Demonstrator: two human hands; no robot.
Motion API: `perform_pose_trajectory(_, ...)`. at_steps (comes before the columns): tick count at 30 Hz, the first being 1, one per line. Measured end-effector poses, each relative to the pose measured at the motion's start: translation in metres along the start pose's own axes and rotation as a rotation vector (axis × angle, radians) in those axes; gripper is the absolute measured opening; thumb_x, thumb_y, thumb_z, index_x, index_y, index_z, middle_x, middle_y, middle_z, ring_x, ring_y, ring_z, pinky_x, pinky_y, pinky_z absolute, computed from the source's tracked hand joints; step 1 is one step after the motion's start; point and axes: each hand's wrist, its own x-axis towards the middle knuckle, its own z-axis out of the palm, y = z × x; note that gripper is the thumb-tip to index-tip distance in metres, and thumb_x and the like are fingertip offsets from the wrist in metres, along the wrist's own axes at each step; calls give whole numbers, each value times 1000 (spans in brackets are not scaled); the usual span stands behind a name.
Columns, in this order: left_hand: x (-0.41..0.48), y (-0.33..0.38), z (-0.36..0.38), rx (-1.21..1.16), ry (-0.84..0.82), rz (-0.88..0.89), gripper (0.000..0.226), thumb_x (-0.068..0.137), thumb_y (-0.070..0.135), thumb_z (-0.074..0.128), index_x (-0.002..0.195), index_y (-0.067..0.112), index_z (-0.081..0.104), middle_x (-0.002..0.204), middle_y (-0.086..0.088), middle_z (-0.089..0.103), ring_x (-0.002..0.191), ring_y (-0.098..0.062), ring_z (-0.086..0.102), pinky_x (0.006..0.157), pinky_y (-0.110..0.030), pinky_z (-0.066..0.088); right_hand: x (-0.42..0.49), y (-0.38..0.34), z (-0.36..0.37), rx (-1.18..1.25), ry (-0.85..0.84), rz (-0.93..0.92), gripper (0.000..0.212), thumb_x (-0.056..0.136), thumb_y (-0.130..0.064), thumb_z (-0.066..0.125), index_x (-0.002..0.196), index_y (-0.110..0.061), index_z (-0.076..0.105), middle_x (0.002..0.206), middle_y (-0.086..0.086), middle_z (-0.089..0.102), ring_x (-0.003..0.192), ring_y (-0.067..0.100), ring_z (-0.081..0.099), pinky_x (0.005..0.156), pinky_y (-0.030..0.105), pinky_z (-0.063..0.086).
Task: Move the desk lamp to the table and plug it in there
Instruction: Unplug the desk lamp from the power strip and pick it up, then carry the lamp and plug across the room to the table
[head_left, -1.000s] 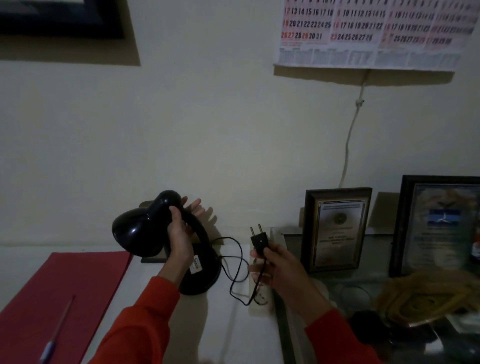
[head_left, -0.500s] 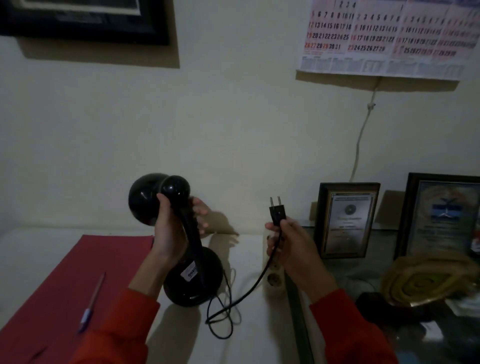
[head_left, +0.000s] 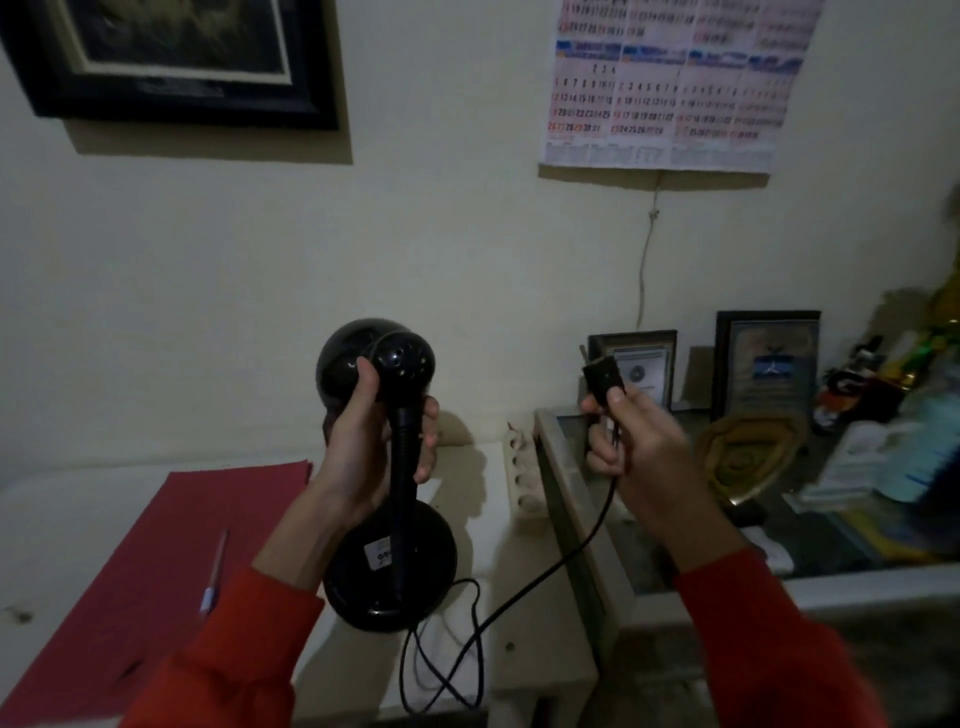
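Note:
A black desk lamp (head_left: 390, 561) hangs in the air above a white surface (head_left: 524, 660), its round base tilted toward me and its dome head pointing at the wall. My left hand (head_left: 363, 441) grips its flexible neck just below the head. My right hand (head_left: 631, 447) holds the black plug (head_left: 602, 382) raised, prongs pointing up and left. The black cord (head_left: 561, 561) runs from that hand down to a loose loop below the lamp base. A white power strip (head_left: 524, 473) lies against the wall side between the two hands, with nothing plugged into it.
A red folder (head_left: 156, 561) with a pen (head_left: 214, 571) lies at the left. At the right, a glass-topped table (head_left: 571, 519) carries framed certificates (head_left: 763, 364), a gold plaque (head_left: 748, 457) and clutter. A calendar (head_left: 670, 88) and a dark picture frame (head_left: 176, 57) hang on the wall.
The lamp has been lifted off the surface and brought closer to me, its head turned toward the wall. My right hand has risen with the plug, and the cord trails lower.

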Motion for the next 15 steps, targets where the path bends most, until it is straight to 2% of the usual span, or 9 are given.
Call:
perform_pose_trajectory(3, -10, 0, 25, 8, -103, -34, 74, 70, 73, 28, 81, 4, 53, 51, -2, 55, 36, -18, 46, 35, -20, 40, -30, -25, -13, -95, 56, -49, 18, 100, -14, 37, 96, -9, 54, 77, 0, 63, 41, 6, 39, 39, 18, 30)
perform_pose_trajectory(6, -18, -5, 51, 12, -194, -82, 76, 70, 74, 26, 78, 5, 56, 51, -3, 55, 36, -18, 48, 38, -19, 42, -57, -47, -30, -144, 115, -80, 23, 100, -18, 37, 107, -3, 53, 59, -6, 64, 39, 6, 37, 39, 18, 29)
perform_pose_trajectory(8, -23, -10, 69, -12, -258, -115, 76, 70, 74, 26, 77, 6, 57, 51, -3, 57, 38, -17, 49, 38, -18, 41, -74, -61, -40, -140, 150, -130, 22, 100, -17, 36, 107, -3, 52, 52, -8, 62, 36, 5, 34, 37, 17, 26)
perform_pose_trajectory(12, -31, -24, 108, -30, -395, -181, 75, 68, 75, 27, 76, 7, 58, 50, -3, 56, 38, -15, 49, 39, -19, 38, -108, -84, -62, -51, 268, -202, 21, 99, -15, 39, 86, -13, 56, 74, -1, 63, 37, 4, 36, 35, 15, 27)
perform_pose_trajectory(15, -37, -36, 143, 8, -479, -207, 75, 68, 75, 26, 76, 7, 58, 51, -5, 56, 36, -19, 47, 38, -20, 38, -139, -100, -83, -29, 343, -253, 19, 99, -16, 40, 87, -12, 55, 72, -2, 65, 37, 4, 37, 34, 14, 29)
